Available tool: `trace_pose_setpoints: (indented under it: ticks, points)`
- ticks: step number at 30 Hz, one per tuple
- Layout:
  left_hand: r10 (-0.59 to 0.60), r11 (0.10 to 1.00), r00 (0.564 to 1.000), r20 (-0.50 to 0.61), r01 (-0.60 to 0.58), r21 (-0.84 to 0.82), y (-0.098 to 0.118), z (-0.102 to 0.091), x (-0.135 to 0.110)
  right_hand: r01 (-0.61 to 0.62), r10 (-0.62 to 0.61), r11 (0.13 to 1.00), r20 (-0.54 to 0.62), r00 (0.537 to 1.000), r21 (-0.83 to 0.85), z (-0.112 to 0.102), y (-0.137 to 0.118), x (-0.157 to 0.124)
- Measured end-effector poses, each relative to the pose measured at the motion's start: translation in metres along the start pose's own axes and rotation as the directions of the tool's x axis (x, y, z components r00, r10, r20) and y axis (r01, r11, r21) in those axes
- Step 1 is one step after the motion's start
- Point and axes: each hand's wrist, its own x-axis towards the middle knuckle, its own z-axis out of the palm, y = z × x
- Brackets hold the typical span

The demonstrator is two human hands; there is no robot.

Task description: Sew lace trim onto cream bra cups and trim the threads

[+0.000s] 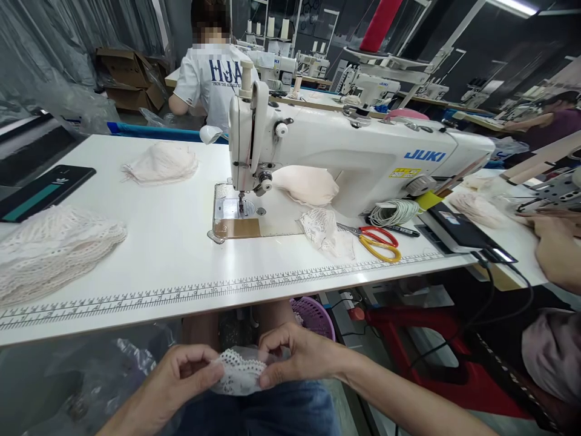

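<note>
Below the table's front edge, over my lap, both hands pinch a small piece of white lace [239, 370]. My left hand [175, 378] grips its left end with curled fingers. My right hand [297, 354] grips its right end between thumb and fingers. A white sewing machine [345, 151] stands on the white table [172, 254] straight ahead, its needle plate [229, 212] bare. A stack of lace pieces [49, 248] lies at the left of the table.
Red and yellow scissors [379, 239], a lace scrap [324, 230], a pink pad [308, 184], another lace pile [161, 163], a coiled cord [393, 212] and a dark tablet [43, 191] lie on the table. A person sits behind; another person's hand [556, 245] is at right. A purple basket [315, 315] sits under the table.
</note>
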Motion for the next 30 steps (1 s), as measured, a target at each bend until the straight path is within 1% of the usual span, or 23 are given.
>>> trace_pose_setpoints:
  ticks: [4,7,10,13,15,18,21,23,25,27,30]
  points:
    - [0.021,0.997,0.999,0.046,-0.024,0.075,0.0,-0.003,0.004,0.005,-0.005,1.0,0.013,1.0,-0.008,0.0,-0.001,-0.001]
    - [0.076,0.986,0.995,0.064,-0.085,0.146,-0.001,-0.001,0.009,-0.002,0.004,0.998,0.029,1.0,-0.061,0.001,-0.002,-0.002]
    - [0.148,0.942,0.984,0.097,-0.17,0.289,0.003,0.004,0.011,0.008,-0.003,0.992,0.037,0.999,-0.123,0.004,-0.005,0.001]
    - [0.191,0.893,0.977,0.097,-0.213,0.397,0.008,0.007,0.011,0.025,-0.026,0.982,0.001,1.0,-0.188,0.01,-0.011,0.007]
    - [0.191,0.891,0.979,0.07,-0.202,0.406,0.009,0.007,0.01,0.028,-0.046,0.964,-0.06,0.997,-0.263,0.013,-0.014,0.009]
    - [0.177,0.921,0.983,0.047,-0.182,0.344,0.009,0.005,0.009,0.008,-0.067,0.936,-0.156,0.985,-0.352,0.015,-0.019,0.009]
    - [0.197,0.928,0.98,0.019,-0.193,0.32,0.008,0.006,0.01,0.007,-0.089,0.923,-0.197,0.976,-0.385,0.015,-0.022,0.01]
    - [0.22,0.92,0.975,-0.032,-0.196,0.338,0.011,0.007,0.01,0.032,-0.124,0.919,-0.211,0.97,-0.393,0.015,-0.025,0.013]
    - [0.23,0.913,0.969,-0.09,-0.183,0.365,0.018,0.006,0.008,0.059,-0.166,0.916,-0.241,0.956,-0.398,0.016,-0.03,0.016]
    - [0.237,0.899,0.961,-0.141,-0.162,0.407,0.033,0.002,0.004,0.076,-0.189,0.921,-0.268,0.945,-0.383,0.017,-0.04,0.021]
    - [0.27,0.855,0.947,-0.173,-0.153,0.495,0.071,-0.013,0.004,0.122,-0.219,0.938,-0.282,0.934,-0.324,0.014,-0.064,0.035]
